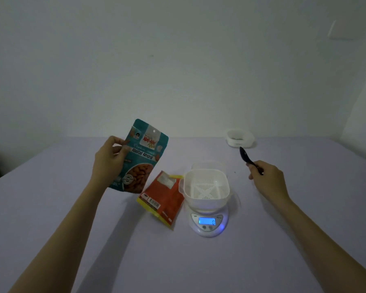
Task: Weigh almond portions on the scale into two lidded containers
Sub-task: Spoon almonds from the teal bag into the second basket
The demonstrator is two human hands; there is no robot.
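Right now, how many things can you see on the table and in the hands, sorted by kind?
Bags: 2, teal bag, orange bag
Baskets: 2, near basket, far basket
Scales: 1, white scale
Spoons: 1, black spoon
Clear pieces: 1, clear lid or tub
Total: 7

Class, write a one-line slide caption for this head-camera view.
Left hand holds almond bag, right hand a spoon, beside empty container on scale.
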